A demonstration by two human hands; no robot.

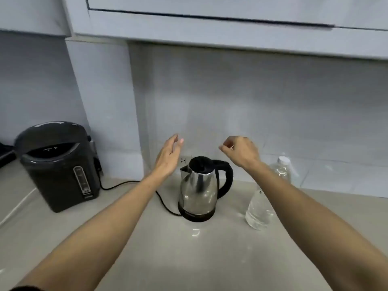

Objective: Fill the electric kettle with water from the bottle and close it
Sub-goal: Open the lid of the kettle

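Observation:
A steel electric kettle with a black lid and black handle stands on its base in the middle of the beige counter, lid down. A clear plastic water bottle with a white cap stands to its right, partly hidden behind my right forearm. My left hand hovers above and left of the kettle, fingers straight and apart, holding nothing. My right hand hangs above and right of the kettle with its fingers curled in, nothing visible in it. Neither hand touches the kettle or the bottle.
A black hot-water dispenser stands at the left of the counter. A black cord runs across the counter to the kettle's base. A wall socket sits behind the kettle. Pale cabinets hang overhead.

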